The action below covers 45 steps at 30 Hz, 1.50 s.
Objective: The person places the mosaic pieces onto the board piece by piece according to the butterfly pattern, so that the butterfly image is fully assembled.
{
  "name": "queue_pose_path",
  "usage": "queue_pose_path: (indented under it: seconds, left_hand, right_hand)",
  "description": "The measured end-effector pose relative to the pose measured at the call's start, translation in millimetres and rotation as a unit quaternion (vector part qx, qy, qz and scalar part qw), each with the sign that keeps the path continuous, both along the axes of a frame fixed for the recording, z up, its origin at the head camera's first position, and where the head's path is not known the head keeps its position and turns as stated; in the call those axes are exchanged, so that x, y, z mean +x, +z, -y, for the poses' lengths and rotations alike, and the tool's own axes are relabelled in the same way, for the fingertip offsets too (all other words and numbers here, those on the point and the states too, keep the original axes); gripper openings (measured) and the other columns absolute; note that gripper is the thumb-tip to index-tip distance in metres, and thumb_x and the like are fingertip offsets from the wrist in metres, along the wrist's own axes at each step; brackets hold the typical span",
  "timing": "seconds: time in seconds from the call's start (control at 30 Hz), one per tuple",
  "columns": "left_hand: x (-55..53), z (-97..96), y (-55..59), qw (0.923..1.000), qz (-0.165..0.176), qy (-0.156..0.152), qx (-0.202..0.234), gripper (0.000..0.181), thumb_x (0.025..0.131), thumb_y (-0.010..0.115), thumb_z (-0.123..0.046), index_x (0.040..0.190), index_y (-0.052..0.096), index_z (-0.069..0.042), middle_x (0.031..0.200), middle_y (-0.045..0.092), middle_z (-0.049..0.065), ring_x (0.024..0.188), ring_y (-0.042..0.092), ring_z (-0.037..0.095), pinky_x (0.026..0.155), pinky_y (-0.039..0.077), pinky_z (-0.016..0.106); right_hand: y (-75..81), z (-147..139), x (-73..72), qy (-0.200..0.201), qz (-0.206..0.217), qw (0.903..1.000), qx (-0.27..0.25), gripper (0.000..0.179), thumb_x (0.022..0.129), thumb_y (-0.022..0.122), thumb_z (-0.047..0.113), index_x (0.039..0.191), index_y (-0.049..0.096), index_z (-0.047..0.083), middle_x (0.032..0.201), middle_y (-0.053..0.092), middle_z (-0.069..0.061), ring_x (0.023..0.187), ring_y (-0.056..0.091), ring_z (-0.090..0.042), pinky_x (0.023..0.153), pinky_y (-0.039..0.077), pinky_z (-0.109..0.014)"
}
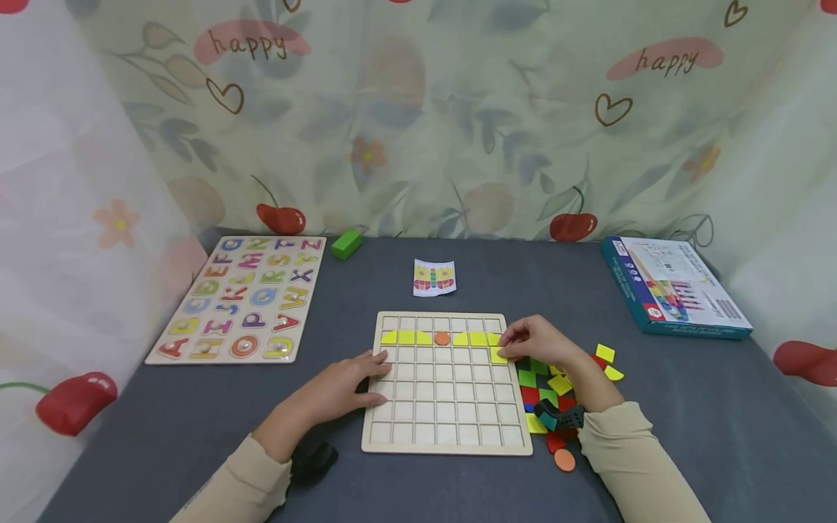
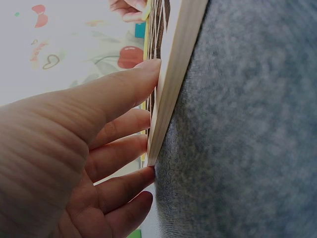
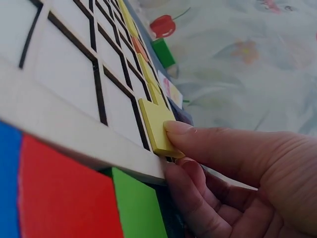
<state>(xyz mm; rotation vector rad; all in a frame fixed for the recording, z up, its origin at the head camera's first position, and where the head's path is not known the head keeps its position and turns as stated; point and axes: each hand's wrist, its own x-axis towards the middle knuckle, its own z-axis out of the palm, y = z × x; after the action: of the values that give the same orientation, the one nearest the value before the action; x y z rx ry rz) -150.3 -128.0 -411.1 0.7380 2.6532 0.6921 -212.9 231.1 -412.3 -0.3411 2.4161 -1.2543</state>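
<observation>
A pale wooden grid board (image 1: pixel 451 449) lies on the table. Across its second row run several yellow tiles (image 1: pixel 407 337) with an orange disc (image 1: pixel 442 338) in the middle. With thumb and fingers, my right hand (image 1: pixel 539 341) pinches a yellow square tile (image 3: pixel 154 124) at the right edge, just below that row; the tile sits slightly tilted over a cell in the right wrist view. My left hand (image 1: pixel 343 385) rests against the board's left edge, thumb and fingertips touching the frame, fingers extended. Some fingertips of the right hand are hidden beneath the tile.
Loose coloured tiles (image 1: pixel 560 384) lie in a pile right of the board, partly under the right wrist. Behind the board is a butterfly pattern card (image 1: pixel 434 279). An alphabet board (image 1: pixel 221 302), a green block (image 1: pixel 346 244) and a blue box (image 1: pixel 696 333) stand farther out.
</observation>
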Motion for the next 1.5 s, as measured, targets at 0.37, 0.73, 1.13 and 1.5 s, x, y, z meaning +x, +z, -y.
queue_pose_path:
  seconds: [0.37,0.73,1.13,1.5]
  left_hand:
    - [0.1,-1.5,3.0,1.0000,0.003,0.002,-0.001,0.057,0.085,0.067,-0.032,0.135,0.051,-0.010,0.148,0.038,0.006,0.140,0.028,0.028,0.111,0.031,0.047]
    - [0.5,-1.0,2.3,1.0000,0.000,-0.001,-0.002,0.056,0.085,0.067,-0.031,0.134,0.051,-0.010,0.148,0.039,0.006,0.140,0.028,0.029,0.110,0.031,0.048]
    - [0.1,-0.9,0.9,1.0000,0.001,0.002,-0.005,0.057,0.085,0.067,-0.032,0.135,0.051,-0.011,0.148,0.038,0.005,0.140,0.028,0.028,0.111,0.030,0.048]
    - [-0.2,-1.0,-0.3,1.0000,-0.002,0.001,-0.003,0.057,0.085,0.067,-0.033,0.135,0.051,-0.011,0.148,0.038,0.005,0.141,0.028,0.027,0.111,0.030,0.048]
  right_hand:
    - [1.0,1.6,0.8,-0.007,-0.018,0.9997,0.015,0.022,0.081,0.072,0.014,0.092,0.067,-0.005,0.077,0.067,-0.006,0.067,0.058,-0.016,0.065,0.052,-0.029]
    - [1.3,1.4,2.6,-0.012,-0.024,0.9995,0.016,0.019,0.081,0.072,0.012,0.091,0.068,-0.004,0.082,0.069,-0.008,0.068,0.058,-0.016,0.066,0.052,-0.028]
    - [9.1,-8.7,8.8,-0.007,-0.008,0.9998,0.017,0.024,0.083,0.070,0.019,0.096,0.069,-0.002,0.091,0.070,-0.009,0.074,0.063,-0.016,0.071,0.055,-0.027]
    - [20.6,-32.1,38.3,0.007,0.006,0.9995,0.031,0.032,0.082,0.071,0.026,0.100,0.068,0.000,0.094,0.069,-0.009,0.076,0.062,-0.017,0.070,0.054,-0.026]
